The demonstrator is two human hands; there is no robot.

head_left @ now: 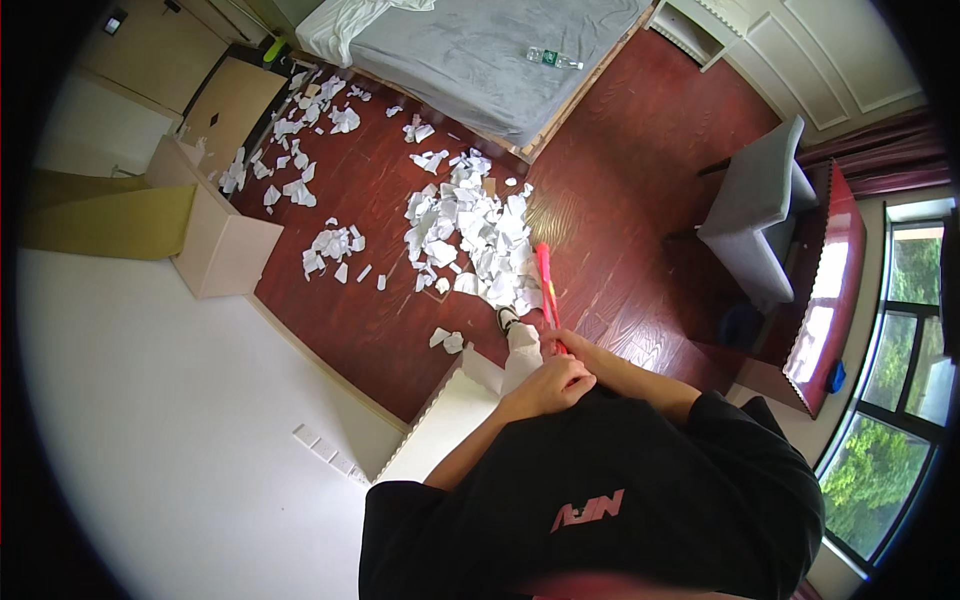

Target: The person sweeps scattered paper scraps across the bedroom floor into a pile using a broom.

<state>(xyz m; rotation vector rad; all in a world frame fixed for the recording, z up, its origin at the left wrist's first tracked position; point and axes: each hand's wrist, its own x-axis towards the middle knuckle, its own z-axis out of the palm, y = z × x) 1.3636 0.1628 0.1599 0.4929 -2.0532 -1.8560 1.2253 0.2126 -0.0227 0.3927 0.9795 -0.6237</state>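
Observation:
Both my hands grip a red stick [549, 285], a long slim handle that slants away from me over the floor. My left hand [556, 386] is closed round its near end, close to my body. Just beyond it, my right hand [567, 344] wraps the stick a little farther along. No tool head can be made out on it. Beside the stick's far end, to the left, lies a big heap of torn white paper [470, 225]. My shoe [508, 318] is at the heap's near edge.
More paper scraps [335, 248] lie to the left and far left on the dark red wooden floor [620, 170]. A grey bed [450, 60] with a plastic bottle [555, 59] on it stands ahead. At right are a grey chair [755, 210] and a red desk [830, 290] near the window.

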